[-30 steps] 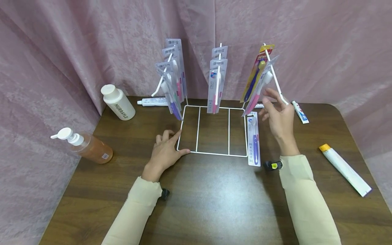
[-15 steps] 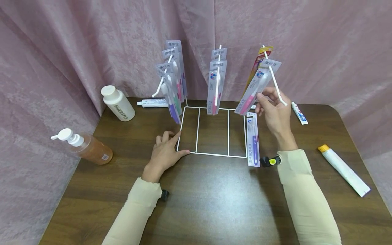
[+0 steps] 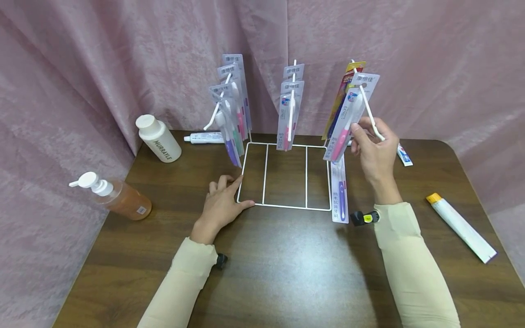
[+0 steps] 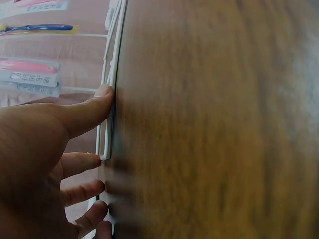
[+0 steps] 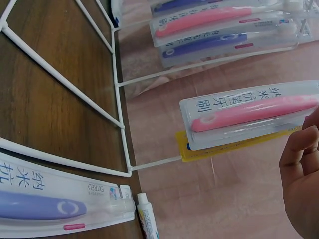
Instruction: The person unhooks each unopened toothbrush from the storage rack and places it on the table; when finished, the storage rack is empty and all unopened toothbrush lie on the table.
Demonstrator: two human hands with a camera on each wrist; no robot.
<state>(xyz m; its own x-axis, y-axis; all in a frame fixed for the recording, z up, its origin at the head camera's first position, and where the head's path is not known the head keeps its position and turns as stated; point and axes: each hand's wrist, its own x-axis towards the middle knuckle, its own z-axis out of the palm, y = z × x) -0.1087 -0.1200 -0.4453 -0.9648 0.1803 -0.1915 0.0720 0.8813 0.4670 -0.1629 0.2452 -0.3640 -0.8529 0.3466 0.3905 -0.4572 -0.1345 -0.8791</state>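
Note:
My right hand pinches the edge of a packaged pink toothbrush. The card's top hole is at the right hook of a white wire rack, close to the fingers. Behind it on that hook hangs a yellow-and-red toothbrush pack. My left hand rests at the rack's front left corner, thumb against the base wire and fingers spread beside it. A packaged purple toothbrush lies on the table along the rack's right side, its top covered by the pink pack.
More packaged toothbrushes hang on the left hook and the middle hook. Toothpaste tubes lie right of and behind the rack. On the left stand a white bottle and an amber pump bottle. A pink curtain hangs behind.
The right hand has taken hold of the pink toothbrush pack, turned its face forward, then brought it rightward and nearer along the hook. The left hand has stayed at the rack's corner.

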